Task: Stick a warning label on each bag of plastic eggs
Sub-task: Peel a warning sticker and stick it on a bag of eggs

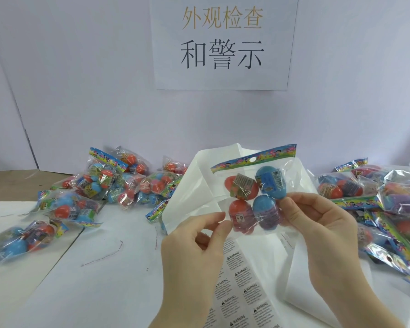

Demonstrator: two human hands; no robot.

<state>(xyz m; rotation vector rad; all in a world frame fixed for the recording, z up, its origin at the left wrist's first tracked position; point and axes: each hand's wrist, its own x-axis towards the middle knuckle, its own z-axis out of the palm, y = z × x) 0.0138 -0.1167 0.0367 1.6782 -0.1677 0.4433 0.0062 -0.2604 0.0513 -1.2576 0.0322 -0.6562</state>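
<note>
I hold one clear bag of plastic eggs [256, 195] upright above the table, its colourful header strip on top. Inside are two red and two blue eggs. My left hand [197, 247] pinches the bag's lower left edge between thumb and fingers. My right hand [322, 230] grips its lower right side, thumb on the front. Below the bag lies a sheet of warning labels [244, 294], partly hidden by my left hand. I cannot tell whether a warning label is on this bag.
A pile of egg bags [100, 185] lies at the left and back. Another heap of egg bags [384, 204] fills the right side. White backing sheets [194, 185] curl behind the held bag. A paper sign [223, 43] hangs on the wall.
</note>
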